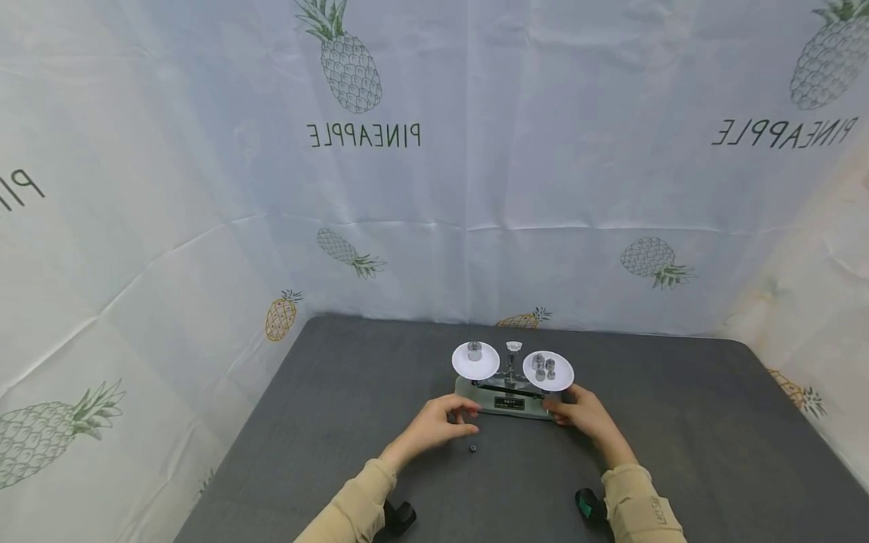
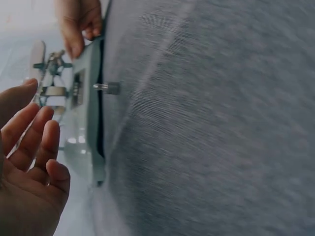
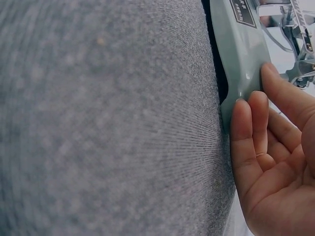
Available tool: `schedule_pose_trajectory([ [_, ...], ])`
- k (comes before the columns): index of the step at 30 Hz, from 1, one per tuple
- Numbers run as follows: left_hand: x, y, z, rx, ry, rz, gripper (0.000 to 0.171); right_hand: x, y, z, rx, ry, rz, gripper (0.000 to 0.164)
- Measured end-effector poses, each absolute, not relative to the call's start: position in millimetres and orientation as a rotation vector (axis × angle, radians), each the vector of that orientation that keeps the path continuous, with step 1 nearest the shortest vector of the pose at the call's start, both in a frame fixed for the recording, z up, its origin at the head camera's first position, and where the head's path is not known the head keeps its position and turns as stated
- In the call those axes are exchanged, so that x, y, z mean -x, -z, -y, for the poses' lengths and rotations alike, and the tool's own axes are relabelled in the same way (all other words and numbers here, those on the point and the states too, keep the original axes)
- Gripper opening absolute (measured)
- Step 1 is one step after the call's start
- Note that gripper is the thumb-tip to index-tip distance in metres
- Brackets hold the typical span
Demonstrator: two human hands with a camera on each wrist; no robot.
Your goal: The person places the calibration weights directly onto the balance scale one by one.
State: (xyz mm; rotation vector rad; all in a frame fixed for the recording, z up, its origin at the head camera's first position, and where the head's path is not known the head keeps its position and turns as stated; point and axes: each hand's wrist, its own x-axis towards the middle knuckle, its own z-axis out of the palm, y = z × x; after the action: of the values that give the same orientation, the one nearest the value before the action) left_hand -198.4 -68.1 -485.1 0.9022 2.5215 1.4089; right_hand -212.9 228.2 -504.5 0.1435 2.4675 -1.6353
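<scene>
A pale green balance scale (image 1: 464, 389) stands toward the back of the table with two white pans. One metal weight (image 1: 474, 351) sits on the left pan (image 1: 468, 369); several smaller weights (image 1: 540, 365) stand on the right pan (image 1: 563, 369). My right hand (image 1: 589, 417) grips the right end of the base, thumb on its upper edge and fingers at its end in the right wrist view. Near the base's left end, my left hand (image 1: 437, 424) holds nothing, its fingers loosely bent. A small knobbed weight (image 2: 108, 88) lies on the table in front of the scale.
Dark grey cloth covers the table (image 1: 339, 422). Behind it and along the sides hangs a pale curtain (image 1: 421, 279) printed with pineapples. Black devices (image 1: 399, 519) show beside both sleeves.
</scene>
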Motion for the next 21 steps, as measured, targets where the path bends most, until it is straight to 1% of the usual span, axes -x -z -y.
schedule_pose_trajectory([
  [11,195.0,501.2,73.9,-0.854,-1.354,-2.463,0.028,213.8,503.8,-228.4,-0.149,1.626,-2.474,0.052],
  [21,193.5,508.4,72.2,-0.825,-1.271,-2.461,0.016,214.7,507.0,-228.8,-0.153,1.625,-2.476,0.054],
])
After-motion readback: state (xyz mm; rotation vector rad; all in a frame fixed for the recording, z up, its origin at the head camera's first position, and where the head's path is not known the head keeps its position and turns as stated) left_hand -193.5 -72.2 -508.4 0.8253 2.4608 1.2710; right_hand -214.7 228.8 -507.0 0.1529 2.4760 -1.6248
